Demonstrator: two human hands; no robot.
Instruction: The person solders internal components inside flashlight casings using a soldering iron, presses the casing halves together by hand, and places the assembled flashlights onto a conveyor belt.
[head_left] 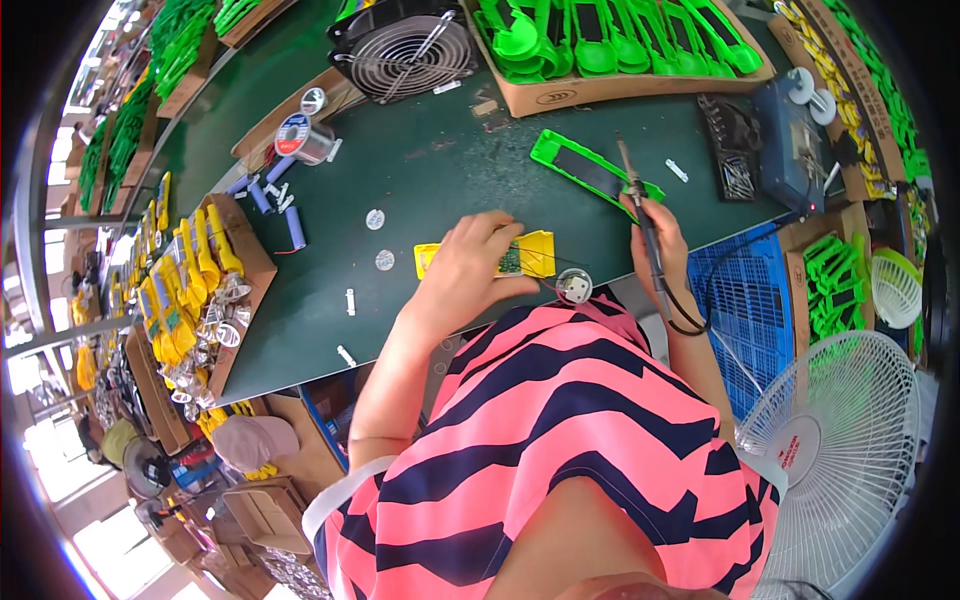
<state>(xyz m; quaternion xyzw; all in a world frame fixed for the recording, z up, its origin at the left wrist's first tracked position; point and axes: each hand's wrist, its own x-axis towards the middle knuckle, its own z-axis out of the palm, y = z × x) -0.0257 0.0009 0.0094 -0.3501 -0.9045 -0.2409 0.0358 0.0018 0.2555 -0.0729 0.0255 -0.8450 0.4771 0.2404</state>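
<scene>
A yellow plastic casing (538, 254) with a green circuit board (511, 262) in it lies near the front edge of the bench. My left hand (468, 258) grips it from above, fingers curled over its middle and hiding part of it. Thin wires run from the board to a round silvery lamp head (574, 286) beside the casing's right end. In my right hand (662, 243) is a soldering iron (643, 210), closed around its handle, tip raised and pointing away from me. Behind the iron lies a green plastic casing (590, 172), overlapped by it.
A solder spool (303, 140) and several blue battery cells (262, 195) lie at the left. A box (560, 95) of green casings and a fan (410, 58) stand at the back. A blue soldering station (785, 140) is at the right, its cable hanging by my right forearm.
</scene>
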